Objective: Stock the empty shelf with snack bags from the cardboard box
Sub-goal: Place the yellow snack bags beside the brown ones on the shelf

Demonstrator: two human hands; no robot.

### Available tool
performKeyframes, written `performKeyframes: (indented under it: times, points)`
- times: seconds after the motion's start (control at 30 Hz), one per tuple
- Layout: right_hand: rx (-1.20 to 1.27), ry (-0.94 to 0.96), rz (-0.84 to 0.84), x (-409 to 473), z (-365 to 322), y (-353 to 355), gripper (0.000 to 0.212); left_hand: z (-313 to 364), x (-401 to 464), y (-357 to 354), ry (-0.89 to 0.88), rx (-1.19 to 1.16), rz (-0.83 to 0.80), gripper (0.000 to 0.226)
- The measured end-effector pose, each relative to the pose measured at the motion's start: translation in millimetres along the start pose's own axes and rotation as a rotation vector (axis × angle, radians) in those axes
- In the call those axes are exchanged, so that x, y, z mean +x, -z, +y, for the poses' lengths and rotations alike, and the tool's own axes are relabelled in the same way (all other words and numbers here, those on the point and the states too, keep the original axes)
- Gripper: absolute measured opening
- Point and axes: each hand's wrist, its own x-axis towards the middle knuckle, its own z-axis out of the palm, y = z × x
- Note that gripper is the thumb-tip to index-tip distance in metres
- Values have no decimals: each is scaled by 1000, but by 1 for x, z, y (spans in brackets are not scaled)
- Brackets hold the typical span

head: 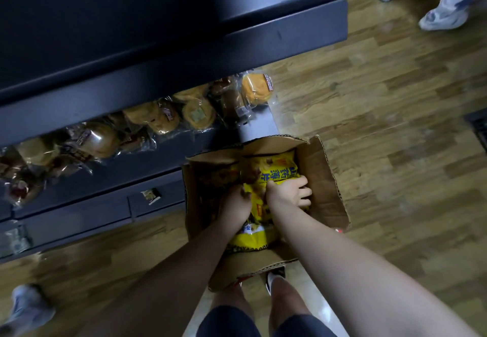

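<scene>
Both hands are down in the open cardboard box point(326, 178) on the wooden floor point(395, 125). The left hand point(233, 205) and right hand point(287, 193) each have their grip closed on a yellow snack bag point(274, 173) lying on top — more yellow bags sit beneath it. The dark upper shelf point(158, 33) looks bare, though blur hides its depth; the shelf below holds wrapped bread point(257, 88). Stocking has barely begun — nearly all remains.

Box point(326, 178) contents under hands hidden; shelf point(158, 78) cut off left; bag point(279, 173) print blurred.
</scene>
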Motion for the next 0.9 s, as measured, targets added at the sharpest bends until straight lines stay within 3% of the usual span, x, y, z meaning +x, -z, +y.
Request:
performKeyframes:
  times: [0.17, 0.3, 0.33, 0.47, 0.57, 0.67, 0.77, 0.9]
  points:
    - [25, 12, -13, -11, 0, 1, 80, 3, -7, 11, -33, -47, -75, 24]
    - [-19, 107, -46, -10, 6, 13, 68, 4, -15, 15, -25, -10, -209, 22]
    - [-49, 141, -55, -11, 8, 17, 64, 4, -17, 15, -41, -4, -197, 16]
    - [-139, 269, -88, -17, 17, 33, 56, 12, -20, 26, -111, 164, 16, 33]
    - [-176, 369, -104, -27, 19, 41, 56, 29, -14, 33, -325, 365, 210, 38]
    - [-193, 572, -125, -39, 24, 45, 56, 49, 1, 23, -554, 368, 109, 26]
    - [-219, 712, -105, -44, 30, 47, 57, 56, 18, 6, -463, 480, 29, 28]
    - [-208, 593, -77, -26, 34, 47, 57, 43, 23, -12, -385, 694, 64, 58]
